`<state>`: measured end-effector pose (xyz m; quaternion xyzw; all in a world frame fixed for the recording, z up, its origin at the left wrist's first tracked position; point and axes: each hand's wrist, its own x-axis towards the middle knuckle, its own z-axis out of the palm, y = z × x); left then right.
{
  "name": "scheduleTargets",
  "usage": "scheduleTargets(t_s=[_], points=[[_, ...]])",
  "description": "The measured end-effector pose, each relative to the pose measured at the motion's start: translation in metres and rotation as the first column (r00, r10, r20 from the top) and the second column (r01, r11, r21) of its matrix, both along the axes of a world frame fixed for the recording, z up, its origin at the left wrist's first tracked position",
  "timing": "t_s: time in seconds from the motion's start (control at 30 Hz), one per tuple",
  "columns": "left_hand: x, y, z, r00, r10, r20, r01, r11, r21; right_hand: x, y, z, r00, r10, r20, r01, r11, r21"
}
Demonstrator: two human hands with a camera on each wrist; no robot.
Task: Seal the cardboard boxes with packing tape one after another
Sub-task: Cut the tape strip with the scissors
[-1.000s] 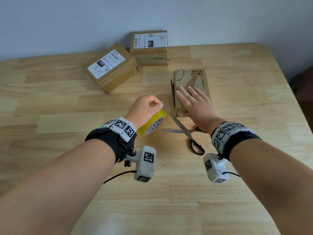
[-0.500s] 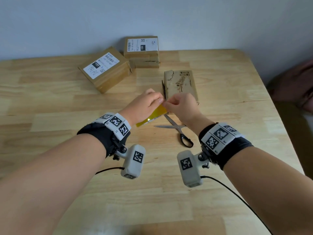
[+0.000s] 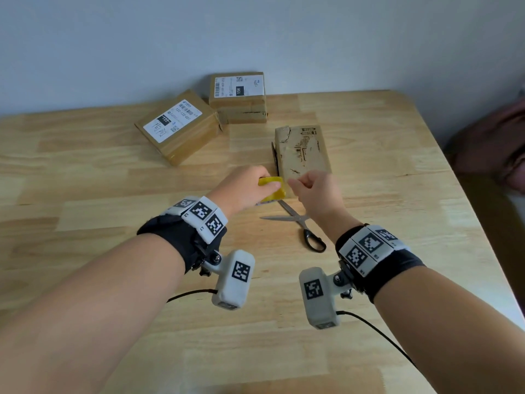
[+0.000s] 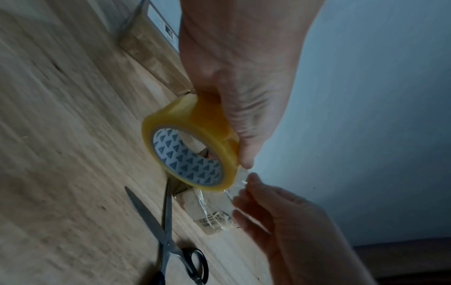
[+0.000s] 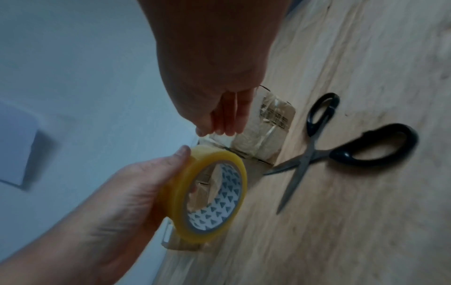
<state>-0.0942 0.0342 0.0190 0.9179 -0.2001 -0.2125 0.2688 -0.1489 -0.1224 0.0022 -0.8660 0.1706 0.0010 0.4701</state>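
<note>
We see the left hand [image 3: 246, 185] wrapped around a yellow roll of packing tape [image 3: 272, 189], thumb on the outer face and fingers behind, held above the wooden surface [image 3: 113, 194] near frame centre in the head view. The left wrist view shows the roll's white core printed with blue triangles.

The right hand [image 3: 312, 189] sits just beside the roll, fingers curled, pinching the clear free end of tape [image 4: 228, 190] peeled a short way off the roll.

Directly beyond both hands lies the worn cardboard box [image 3: 302, 150], long side running away from us, its near end close to the roll. A side flap stands slightly ajar on its left edge.

Black-handled scissors [image 3: 301, 226] lie open on the surface just below the hands, blades toward the left and toward the box.

In the upper middle of the head view we note two labelled boxes: an angled one [image 3: 177, 126] with a white shipping label, and a squarer one [image 3: 238, 96] behind it, the two touching or nearly so at a corner.
</note>
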Motion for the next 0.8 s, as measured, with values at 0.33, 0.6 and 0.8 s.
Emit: scheduleTargets(t_s=[0.33,0.6,0.8], points=[[0.018,-0.007,0.008,0.999,-0.044,0.009,0.045,0.992,-0.117,0.021,-0.031,0.019,0.996,-0.021,-0.088,0.016,0.998,-0.054],[0.028,0.0,-0.008,0.998,0.049,0.05,-0.05,0.999,0.011,0.033,-0.009,0.031,0.996,0.09,-0.013,-0.091,0.987,-0.135],[0.026,-0.008,0.002,0.998,-0.054,0.022,0.055,0.996,-0.065,0.033,-0.03,0.015,0.994,-0.022,-0.106,0.011,0.994,-0.106]])
